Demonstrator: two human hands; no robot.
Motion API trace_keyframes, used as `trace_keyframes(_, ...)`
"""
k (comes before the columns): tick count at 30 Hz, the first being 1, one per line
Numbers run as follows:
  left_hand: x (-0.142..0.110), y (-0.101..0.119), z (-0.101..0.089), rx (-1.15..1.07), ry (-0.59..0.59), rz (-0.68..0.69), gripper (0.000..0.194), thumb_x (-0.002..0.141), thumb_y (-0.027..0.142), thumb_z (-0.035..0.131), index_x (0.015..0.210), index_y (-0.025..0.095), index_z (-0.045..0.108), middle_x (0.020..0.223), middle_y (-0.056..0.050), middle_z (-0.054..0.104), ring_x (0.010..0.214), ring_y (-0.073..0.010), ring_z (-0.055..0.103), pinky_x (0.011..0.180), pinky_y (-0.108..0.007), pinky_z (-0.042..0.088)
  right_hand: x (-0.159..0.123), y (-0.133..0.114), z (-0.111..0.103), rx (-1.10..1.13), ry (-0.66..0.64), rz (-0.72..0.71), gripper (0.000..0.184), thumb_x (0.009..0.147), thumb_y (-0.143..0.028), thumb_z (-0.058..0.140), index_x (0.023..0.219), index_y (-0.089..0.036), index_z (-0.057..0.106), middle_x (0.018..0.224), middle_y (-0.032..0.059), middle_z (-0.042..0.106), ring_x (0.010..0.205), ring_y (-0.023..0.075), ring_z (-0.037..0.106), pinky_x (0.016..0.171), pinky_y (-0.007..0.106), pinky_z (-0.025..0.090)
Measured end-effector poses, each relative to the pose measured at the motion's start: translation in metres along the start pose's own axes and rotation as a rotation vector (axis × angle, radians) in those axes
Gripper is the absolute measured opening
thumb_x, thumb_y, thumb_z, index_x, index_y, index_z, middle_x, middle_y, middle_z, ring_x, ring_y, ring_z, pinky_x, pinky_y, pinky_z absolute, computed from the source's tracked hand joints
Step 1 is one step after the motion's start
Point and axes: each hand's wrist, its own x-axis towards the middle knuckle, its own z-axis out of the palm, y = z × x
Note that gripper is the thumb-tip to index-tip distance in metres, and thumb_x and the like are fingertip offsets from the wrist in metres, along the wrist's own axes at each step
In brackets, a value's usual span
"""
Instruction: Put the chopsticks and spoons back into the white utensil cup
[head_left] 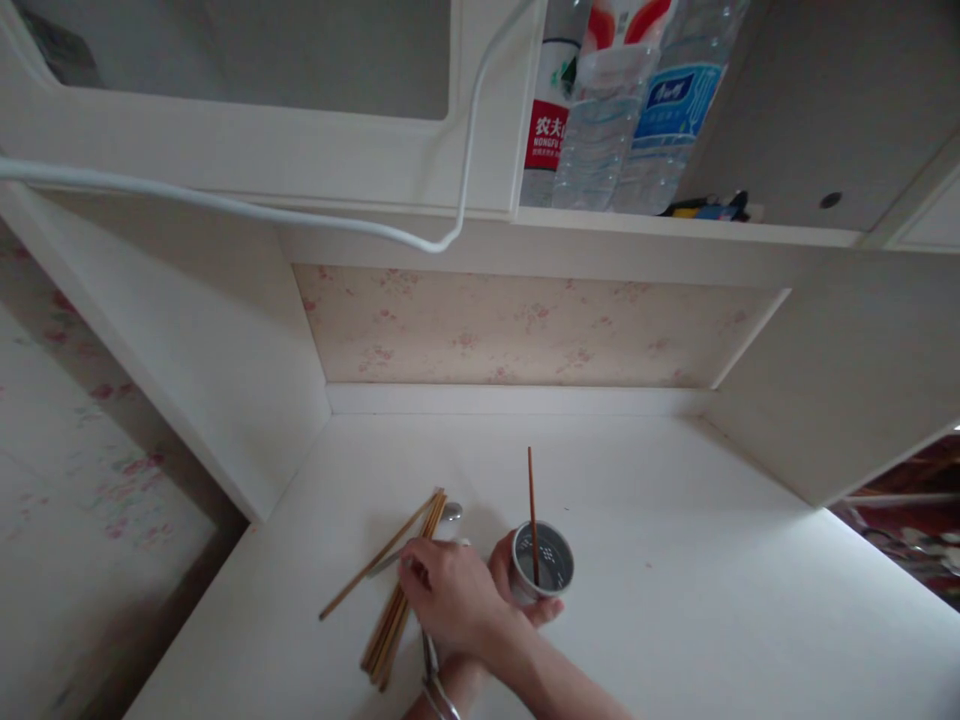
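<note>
A small round metal holder (553,560) with a perforated bottom stands on the white desk (675,560). One brown chopstick (531,495) stands upright in it. My left hand (504,562), a bracelet on its wrist, comes up from the bottom edge and wraps round the holder, mostly hidden under my other arm. My right hand (450,598) crosses over it to the left. Its fingers are curled and pinched down on a bundle of several wooden chopsticks (394,620) lying on the desk. A metal spoon (451,514) lies just behind the bundle.
The desk sits in a white alcove with side panels left and right and a flowered back wall (517,330). On the shelf above stand plastic water bottles (600,110). A white cable (300,215) hangs across the upper cabinet.
</note>
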Motion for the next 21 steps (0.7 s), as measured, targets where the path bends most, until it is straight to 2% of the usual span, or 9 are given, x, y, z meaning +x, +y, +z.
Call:
trace_keyframes(3, -0.001, 0.009, 0.001, -0.119, -0.125, -0.014, 0.07, 0.058, 0.03, 0.081, 0.124, 0.028, 0.058, 0.117, -0.01, 0.065, 0.111, -0.0345, 0.057, 0.096, -0.045, 0.042, 0.029, 0.006, 0.012, -0.25, -0.139, 0.083, 0.026, 0.09, -0.03, 0.047, 0.104, -0.018, 0.066, 0.094, 0.0136, 0.074, 0.085, 0.03, 0.072, 0.069, 0.039, 0.055)
trace_keyframes(7, -0.005, 0.02, 0.0, -0.196, -0.188, -0.013, 0.065, 0.065, 0.025, 0.077, 0.127, 0.026, 0.055, 0.116, -0.012, 0.066, 0.113, -0.0333, 0.056, 0.099, -0.045, 0.041, 0.051, 0.015, 0.026, -0.334, -0.189, 0.17, 0.029, 0.088, -0.026, 0.049, 0.104, -0.011, 0.067, 0.093, 0.022, 0.073, 0.086, 0.0367, 0.071, 0.066, 0.048, 0.056)
trace_keyframes(13, -0.003, 0.008, -0.003, -0.255, -0.182, 0.018, 0.064, 0.062, 0.023, 0.077, 0.123, 0.024, 0.057, 0.115, -0.01, 0.065, 0.121, -0.0331, 0.053, 0.107, -0.045, 0.036, 0.06, 0.028, 0.038, -0.347, -0.232, 0.241, 0.024, 0.084, -0.024, 0.055, 0.097, -0.012, 0.071, 0.091, 0.0214, 0.073, 0.089, 0.0376, 0.071, 0.069, 0.049, 0.056)
trace_keyframes(17, -0.002, 0.003, -0.003, -0.367, -0.244, 0.011, 0.056, 0.064, 0.018, 0.074, 0.118, 0.025, 0.059, 0.112, -0.01, 0.066, 0.118, -0.0322, 0.055, 0.103, -0.043, 0.04, 0.062, 0.033, 0.04, -0.347, -0.184, 0.271, 0.027, 0.087, -0.026, 0.051, 0.104, -0.014, 0.068, 0.095, 0.0208, 0.073, 0.093, 0.0357, 0.07, 0.072, 0.049, 0.056)
trace_keyframes(21, -0.002, 0.007, -0.004, -0.342, -0.197, 0.019, 0.057, 0.062, 0.019, 0.075, 0.117, 0.026, 0.059, 0.111, -0.01, 0.067, 0.116, -0.0336, 0.056, 0.102, -0.044, 0.041, 0.065, 0.034, 0.038, -0.355, -0.142, 0.312, 0.028, 0.083, -0.017, 0.053, 0.107, -0.012, 0.066, 0.096, 0.0222, 0.071, 0.093, 0.0343, 0.07, 0.072, 0.046, 0.056)
